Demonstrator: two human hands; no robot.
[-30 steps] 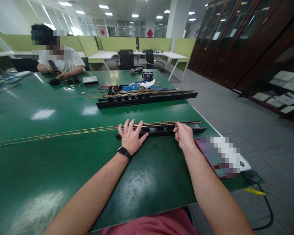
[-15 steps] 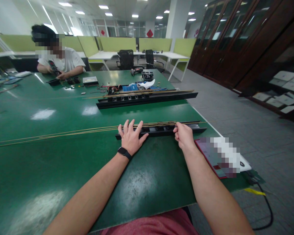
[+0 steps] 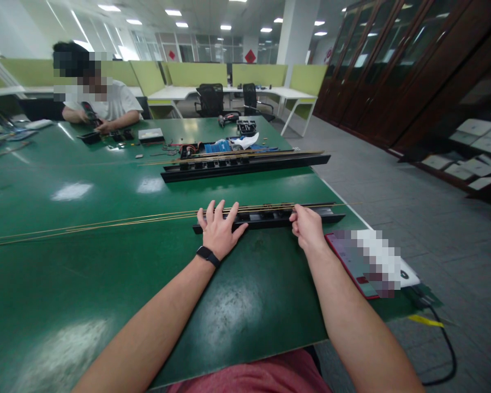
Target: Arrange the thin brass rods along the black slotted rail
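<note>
Across a long black channel (image 3: 265,221) on the table lie several thin brass-coloured rods (image 3: 159,216), stretching far out to the left. My left hand (image 3: 219,232), with a dark band at the wrist, rests on the left part of the channel and rods, its fingers spread. Toward the channel's right end, my right hand (image 3: 309,225) is closed in a pinch where the rods run into the fingertips. One thin rod end shows beyond it to the right. Exactly how many rods are between those fingers is hidden. Small dark blocks sit inside the channel between my hands.
A second black channel (image 3: 245,166) with rods lies farther back, before blue packaging (image 3: 219,146) and a power drill (image 3: 228,119). A red-edged tablet-like item (image 3: 347,262) lies near the table's right edge. Across the green table (image 3: 106,284), another person (image 3: 117,103) holds a tool.
</note>
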